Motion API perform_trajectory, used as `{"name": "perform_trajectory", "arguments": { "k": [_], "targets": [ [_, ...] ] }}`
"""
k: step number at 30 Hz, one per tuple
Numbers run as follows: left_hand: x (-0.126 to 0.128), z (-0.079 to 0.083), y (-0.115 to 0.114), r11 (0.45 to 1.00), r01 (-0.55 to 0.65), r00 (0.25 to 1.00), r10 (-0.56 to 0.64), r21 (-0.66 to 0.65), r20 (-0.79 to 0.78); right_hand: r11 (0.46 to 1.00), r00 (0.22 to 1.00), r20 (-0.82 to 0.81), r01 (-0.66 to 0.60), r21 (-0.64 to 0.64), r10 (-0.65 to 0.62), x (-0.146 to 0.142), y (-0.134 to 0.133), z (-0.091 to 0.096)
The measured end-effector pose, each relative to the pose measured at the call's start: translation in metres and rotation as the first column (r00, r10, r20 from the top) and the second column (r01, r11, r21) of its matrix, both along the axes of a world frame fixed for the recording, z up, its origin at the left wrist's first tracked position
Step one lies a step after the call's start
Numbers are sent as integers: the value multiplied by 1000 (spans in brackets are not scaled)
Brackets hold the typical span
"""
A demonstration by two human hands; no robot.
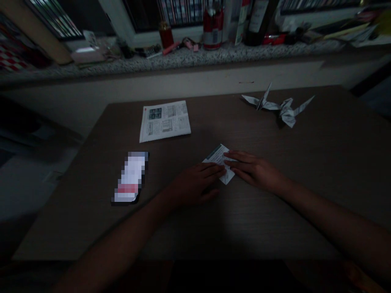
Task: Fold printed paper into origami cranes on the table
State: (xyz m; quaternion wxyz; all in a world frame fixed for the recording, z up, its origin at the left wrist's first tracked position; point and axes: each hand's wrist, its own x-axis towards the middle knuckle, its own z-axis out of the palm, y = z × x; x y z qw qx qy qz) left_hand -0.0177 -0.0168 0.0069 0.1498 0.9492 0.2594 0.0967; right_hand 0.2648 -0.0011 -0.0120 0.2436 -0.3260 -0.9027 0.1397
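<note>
A small folded square of printed paper (217, 154) lies on the wooden table with one corner toward me. My left hand (198, 182) rests flat over its left and near part, fingers stretched out across it. From the other side, my right hand (252, 167) lays its extended fingertips on the paper's right edge. Both hands partly cover the sheet, so some of its folds are hidden. Two folded paper cranes, one at the left (262, 102) and one at the right (288, 113), stand close together at the table's far right.
A flat folded printed sheet (166, 121) lies at the table's back left. Nearer me on the left is a lit phone (130, 178), its screen blurred. Behind the table (330, 162), a granite sill (183, 61) carries a red can (213, 28), a dark bottle (259, 20) and small clutter.
</note>
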Motion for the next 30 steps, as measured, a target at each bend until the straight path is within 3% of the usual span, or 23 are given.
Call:
{"name": "perform_trajectory", "arguments": {
  "k": [10, 30],
  "targets": [
    [3, -5, 5, 996, -74, 996, 76, 52, -47, 1000, 1000, 14, 1, 20, -1, -1, -1, -1],
    [4, -6, 3, 998, -45, 999, 46, 39, -27, 1000, 1000, -2, -5, 6, 5, -1, -2, -2]
  ]
}}
